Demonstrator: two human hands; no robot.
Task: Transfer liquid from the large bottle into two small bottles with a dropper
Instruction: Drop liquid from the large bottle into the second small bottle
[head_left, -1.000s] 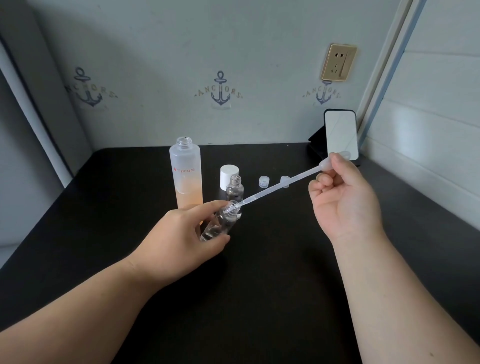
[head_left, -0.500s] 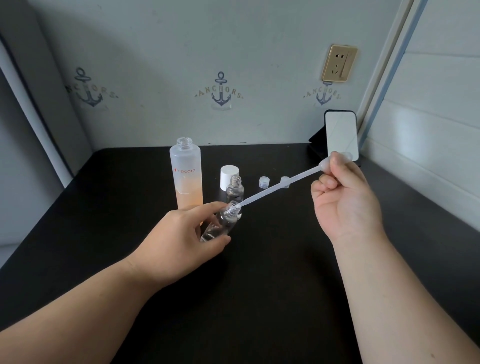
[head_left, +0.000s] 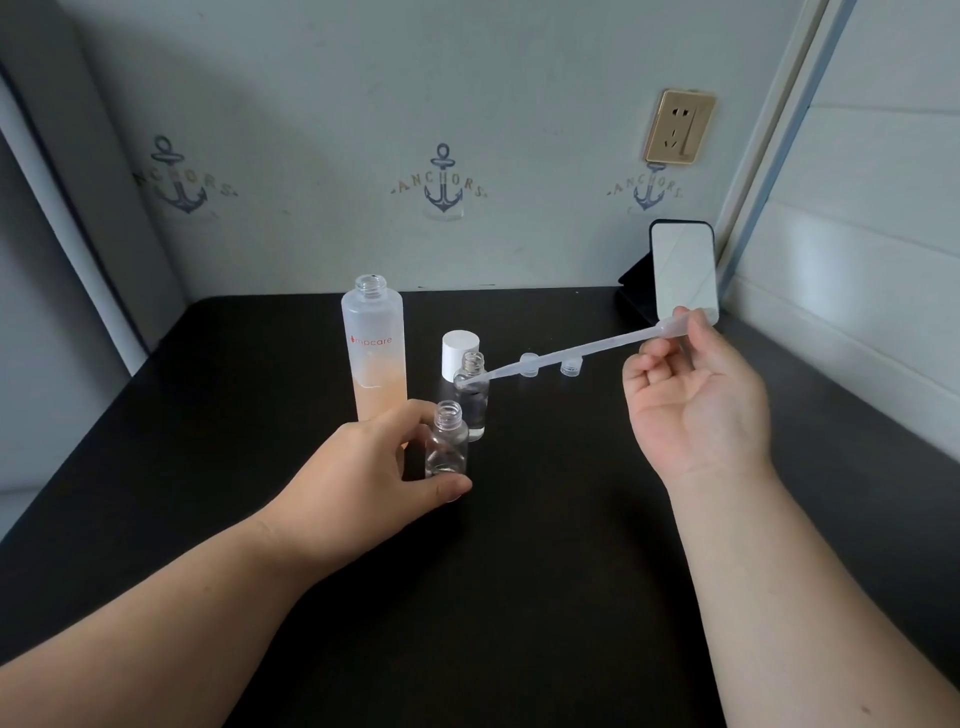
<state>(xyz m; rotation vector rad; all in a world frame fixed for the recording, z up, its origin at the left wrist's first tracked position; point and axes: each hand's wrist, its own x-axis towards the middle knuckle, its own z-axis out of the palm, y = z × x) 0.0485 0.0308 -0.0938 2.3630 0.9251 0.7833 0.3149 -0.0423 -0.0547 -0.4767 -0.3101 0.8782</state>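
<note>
The right hand (head_left: 696, 410) pinches the dropper (head_left: 582, 354) bulb, tip hanging near the rear small bottle (head_left: 471, 395); the left hand (head_left: 374, 467) grips the near small bottle (head_left: 447, 441) upright on the worktop (head_left: 519, 571), beside the large bottle (head_left: 373, 353). A stray squeeze could spill drops outside either neck.

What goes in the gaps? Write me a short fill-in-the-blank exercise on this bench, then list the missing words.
1. The left hand holds a small clear bottle that stands ____ on the black table.
2. The right hand pinches the bulb end of the ____.
3. The large bottle has no ____ on its neck.
4. The liquid in the large bottle is ____ in colour.

Missing words: upright; dropper; cap; orange
</note>
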